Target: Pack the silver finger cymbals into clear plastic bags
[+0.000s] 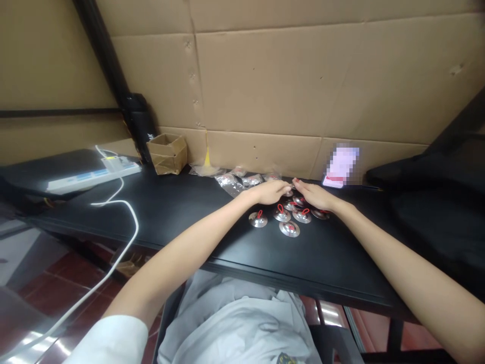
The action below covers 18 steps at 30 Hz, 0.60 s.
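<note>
Several small silver finger cymbals with red loops lie loosely grouped on the black table; the nearest cymbal (289, 229) is at the front of the group, and another cymbal (258, 219) sits apart to its left. My left hand (271, 192) is at the back left of the group, palm down, fingers stretched out toward the right. Opposite it, my right hand (312, 195) reaches inward over the right-hand cymbals with its fingers extended. The fingertips of both hands almost meet above the rearmost cymbals and partly hide them. I see nothing gripped in either hand.
Clear plastic bags (252, 180) with cymbals inside lie behind my left hand. A small cardboard box (167, 154) and a white power strip (94, 177) are on the left. A lit phone (340, 167) leans at the back; dark fabric (435, 212) lies on the right.
</note>
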Motion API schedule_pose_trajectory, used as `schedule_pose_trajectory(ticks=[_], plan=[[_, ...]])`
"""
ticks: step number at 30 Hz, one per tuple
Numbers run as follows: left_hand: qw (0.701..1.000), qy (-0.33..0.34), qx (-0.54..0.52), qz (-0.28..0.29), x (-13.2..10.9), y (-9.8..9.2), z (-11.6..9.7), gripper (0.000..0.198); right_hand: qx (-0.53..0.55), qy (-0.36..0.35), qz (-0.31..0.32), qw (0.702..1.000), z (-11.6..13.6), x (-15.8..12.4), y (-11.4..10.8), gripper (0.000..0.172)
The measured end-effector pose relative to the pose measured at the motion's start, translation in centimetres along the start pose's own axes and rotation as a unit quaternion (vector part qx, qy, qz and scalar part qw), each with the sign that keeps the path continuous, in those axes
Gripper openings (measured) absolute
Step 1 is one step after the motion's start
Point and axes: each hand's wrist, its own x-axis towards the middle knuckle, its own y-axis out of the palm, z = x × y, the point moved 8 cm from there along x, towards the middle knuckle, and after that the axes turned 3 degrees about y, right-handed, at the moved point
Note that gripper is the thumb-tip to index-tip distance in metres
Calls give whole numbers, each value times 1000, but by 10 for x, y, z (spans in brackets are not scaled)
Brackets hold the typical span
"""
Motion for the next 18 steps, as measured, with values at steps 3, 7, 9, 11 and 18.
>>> schedule_pose_trajectory(ticks=[3, 7, 9, 11, 18], plan=[[977, -81, -154, -121, -4, -20, 22, 37, 32, -57, -84, 994, 14, -4, -16, 67], [833, -183, -464, -238, -12, -24, 40, 23, 78, -165, -206, 961, 50, -22, -40, 71], [751, -197, -575, -258, -14, -22, 39, 15, 81, -211, -232, 946, 70, -33, -45, 70], [688, -202, -646, -264, -16, -20, 35, 19, 68, -246, -238, 937, 87, -40, -42, 68], [637, -173, -714, -232, -17, -19, 24, 29, 65, -260, -204, 942, 92, -37, -21, 65]])
